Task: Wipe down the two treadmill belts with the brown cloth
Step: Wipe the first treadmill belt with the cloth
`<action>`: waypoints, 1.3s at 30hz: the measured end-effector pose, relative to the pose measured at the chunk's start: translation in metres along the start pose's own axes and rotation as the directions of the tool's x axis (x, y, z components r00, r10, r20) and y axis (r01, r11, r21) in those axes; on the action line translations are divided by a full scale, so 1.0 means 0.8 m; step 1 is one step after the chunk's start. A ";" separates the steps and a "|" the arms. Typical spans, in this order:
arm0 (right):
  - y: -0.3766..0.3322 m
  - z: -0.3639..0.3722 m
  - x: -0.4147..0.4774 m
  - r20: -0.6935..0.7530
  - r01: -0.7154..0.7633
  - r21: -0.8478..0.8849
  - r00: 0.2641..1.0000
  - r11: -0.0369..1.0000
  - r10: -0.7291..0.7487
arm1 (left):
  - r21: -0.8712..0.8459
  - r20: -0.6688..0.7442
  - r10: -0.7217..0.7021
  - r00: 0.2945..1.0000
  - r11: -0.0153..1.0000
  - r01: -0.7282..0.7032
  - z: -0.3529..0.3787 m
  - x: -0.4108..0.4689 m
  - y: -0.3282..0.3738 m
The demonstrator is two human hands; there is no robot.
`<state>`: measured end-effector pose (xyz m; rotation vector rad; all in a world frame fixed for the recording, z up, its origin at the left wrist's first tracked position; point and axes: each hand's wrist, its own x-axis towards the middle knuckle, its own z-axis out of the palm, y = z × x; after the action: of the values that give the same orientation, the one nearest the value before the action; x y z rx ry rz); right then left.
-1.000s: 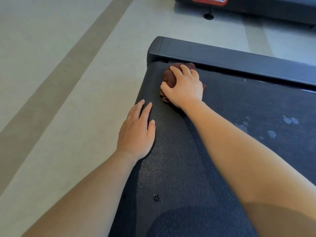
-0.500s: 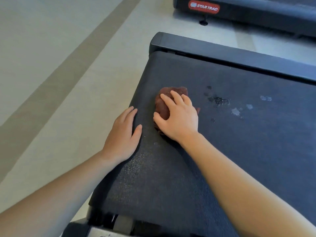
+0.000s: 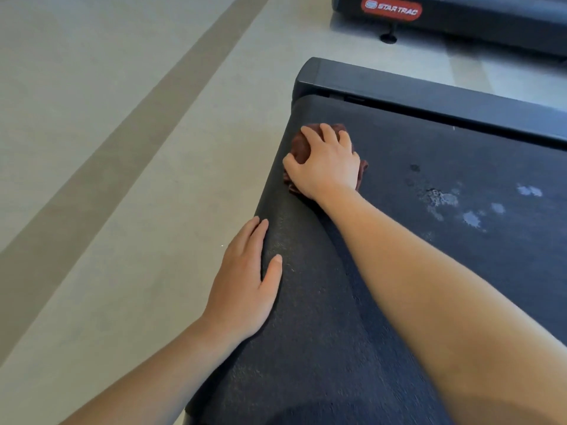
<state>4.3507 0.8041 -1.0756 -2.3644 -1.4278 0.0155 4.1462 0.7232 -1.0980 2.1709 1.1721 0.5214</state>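
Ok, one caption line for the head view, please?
Right hand grips the brown cloth on the treadmill belt; left hand rests flat at its edge.

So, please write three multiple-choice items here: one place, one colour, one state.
1. The crumpled brown cloth lies: A on the floor; B on the black textured treadmill belt, near its left edge; C on a shelf.
2. The oval label on the far dark machine is: A red; B green; C yellow.
3. The left hand is: A gripping the cloth; B flat on the treadmill's edge; C raised.
Answers: B, the right hand grips it there; A, red behind white letters; B, it lies flat, holding nothing.
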 end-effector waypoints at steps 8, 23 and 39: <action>-0.005 0.014 0.075 0.016 -0.039 -0.050 0.999 0.998 0.040 | -0.002 -0.012 0.009 1.000 1.000 -0.009 0.001 0.003 -0.003; 0.015 -0.040 -0.153 0.078 0.136 -0.023 0.988 0.991 -0.133 | -0.005 0.008 -0.003 1.000 1.000 0.003 -0.005 -0.001 0.002; 0.033 -0.051 -0.185 0.098 0.082 -0.024 0.992 0.996 -0.079 | 0.048 0.066 -0.029 0.997 0.999 0.025 -0.026 -0.091 0.001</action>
<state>4.3098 0.6537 -1.0735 -2.3551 -1.5772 0.0905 4.0958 0.6676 -1.0862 2.1921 1.1871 0.4099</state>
